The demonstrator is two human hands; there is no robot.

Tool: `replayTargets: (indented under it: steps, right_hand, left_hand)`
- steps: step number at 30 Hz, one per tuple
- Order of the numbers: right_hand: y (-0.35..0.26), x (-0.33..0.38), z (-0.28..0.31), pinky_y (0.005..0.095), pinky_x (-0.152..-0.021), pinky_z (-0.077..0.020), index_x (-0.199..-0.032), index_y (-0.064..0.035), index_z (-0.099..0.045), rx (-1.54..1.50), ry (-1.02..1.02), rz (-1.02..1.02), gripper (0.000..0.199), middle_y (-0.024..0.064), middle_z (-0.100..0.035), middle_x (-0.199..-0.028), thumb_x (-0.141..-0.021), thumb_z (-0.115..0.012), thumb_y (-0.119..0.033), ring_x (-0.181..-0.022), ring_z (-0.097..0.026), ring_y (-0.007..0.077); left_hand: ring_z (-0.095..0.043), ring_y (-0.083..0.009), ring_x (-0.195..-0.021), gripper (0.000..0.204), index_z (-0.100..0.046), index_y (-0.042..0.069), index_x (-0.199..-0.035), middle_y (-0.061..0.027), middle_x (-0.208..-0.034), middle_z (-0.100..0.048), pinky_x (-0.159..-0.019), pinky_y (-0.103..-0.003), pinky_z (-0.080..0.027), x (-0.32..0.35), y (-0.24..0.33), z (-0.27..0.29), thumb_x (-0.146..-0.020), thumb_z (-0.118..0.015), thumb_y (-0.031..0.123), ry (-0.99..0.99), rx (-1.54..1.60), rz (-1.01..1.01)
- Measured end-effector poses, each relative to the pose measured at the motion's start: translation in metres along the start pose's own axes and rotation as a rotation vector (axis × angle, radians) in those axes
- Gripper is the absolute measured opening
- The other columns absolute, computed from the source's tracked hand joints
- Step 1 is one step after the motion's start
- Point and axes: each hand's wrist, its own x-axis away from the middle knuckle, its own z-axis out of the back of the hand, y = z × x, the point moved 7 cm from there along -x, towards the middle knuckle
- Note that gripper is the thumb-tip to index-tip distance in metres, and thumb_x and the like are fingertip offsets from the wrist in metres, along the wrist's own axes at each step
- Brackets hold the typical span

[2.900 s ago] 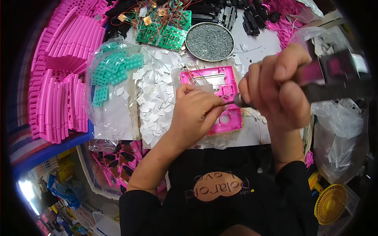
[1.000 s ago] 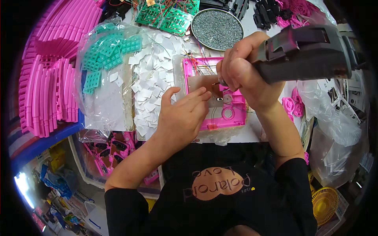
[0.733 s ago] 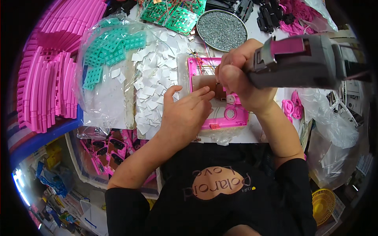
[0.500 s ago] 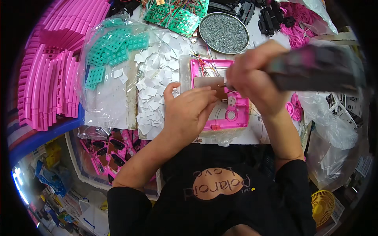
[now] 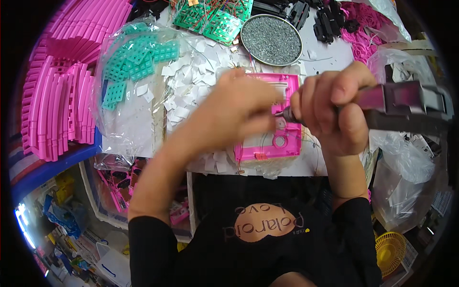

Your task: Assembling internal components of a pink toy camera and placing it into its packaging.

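Observation:
A pink plastic casing (image 5: 292,143) with wires inside lies on the table before me. My right hand (image 5: 330,103) is wrapped round a dark electric screwdriver (image 5: 406,107), held nearly level over the casing's right side. Its tip points left, into the area beside my left hand. My left hand (image 5: 244,107) is smeared by motion above the casing's left half, and whether its fingers hold anything cannot be made out. The hand hides much of the casing's inside, including the spot where a brown board lay.
A round dish of small screws (image 5: 271,40) stands behind the casing, beside green circuit boards (image 5: 210,21). White paper pieces (image 5: 184,95) and teal rubber keypads (image 5: 138,60) lie left. Stacked pink parts (image 5: 62,105) fill the far left. A yellow basket (image 5: 389,251) sits lower right.
My left hand has lifted off the brown board and moved up, blurring over the casing. My right hand has shifted slightly right and down with the screwdriver, which shows more clearly now.

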Motion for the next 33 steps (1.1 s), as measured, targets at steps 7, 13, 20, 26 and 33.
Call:
replayTargets:
  steps: [7,13,20,26,33]
  right_hand:
    - [0.022,0.012,-0.019,0.0309,-0.054,-0.0453,-0.099,-0.0096,-0.050,0.027,0.031,-0.079,0.027,-0.0005,-0.048,-0.059,-0.096,-0.071,-0.027,-0.049,-0.044,0.0117]
    - [0.032,0.021,-0.021,0.0299,-0.055,-0.0448,-0.097,-0.0084,-0.051,-0.011,0.042,-0.143,0.029,0.0008,-0.052,-0.063,-0.093,-0.074,-0.025,-0.053,-0.047,0.0106]
    - [0.037,0.023,-0.027,0.0335,-0.057,-0.0454,-0.095,-0.0088,-0.048,0.284,-0.084,-0.136,0.032,0.0018,-0.052,-0.063,-0.093,-0.076,-0.021,-0.055,-0.047,0.0133]
    - [0.036,0.029,-0.033,0.0361,-0.060,-0.0479,-0.091,-0.0085,-0.047,0.503,-0.187,-0.194,0.029,0.0033,-0.054,-0.066,-0.091,-0.076,-0.012,-0.059,-0.050,0.0156]
    - [0.034,0.026,-0.046,0.0361,-0.061,-0.0493,-0.093,-0.0067,-0.049,0.596,-0.214,-0.051,0.024,0.0056,-0.057,-0.069,-0.090,-0.074,-0.006,-0.061,-0.053,0.0161]
  left_hand:
    - [-0.069,-0.0315,-0.085,0.018,-0.076,0.010,-0.079,-0.0140,-0.082,-0.073,-0.085,-0.052,-0.045,-0.088,-0.069,0.045,-0.082,-0.062,0.020,0.380,-1.069,0.105]
    - [-0.071,-0.0292,-0.085,0.020,-0.077,0.011,-0.076,-0.0120,-0.082,-0.074,-0.087,-0.053,-0.040,-0.109,-0.079,0.036,-0.083,-0.059,0.018,0.262,-0.982,0.156]
    - [-0.071,-0.0304,-0.080,0.021,-0.077,0.010,-0.075,-0.0129,-0.079,-0.074,-0.088,-0.055,-0.040,-0.109,-0.075,0.041,-0.085,-0.061,0.020,0.296,-1.006,0.155]
    - [-0.071,-0.0317,-0.081,0.021,-0.075,0.009,-0.080,-0.0100,-0.081,-0.074,-0.086,-0.051,-0.046,-0.045,-0.033,0.070,-0.081,-0.074,0.030,0.648,-0.278,0.071]
    - [-0.065,-0.0208,-0.090,0.008,-0.071,0.014,-0.087,-0.0013,-0.090,-0.071,-0.088,-0.042,-0.036,0.067,-0.004,0.004,-0.081,-0.076,0.018,0.564,-0.297,0.086]
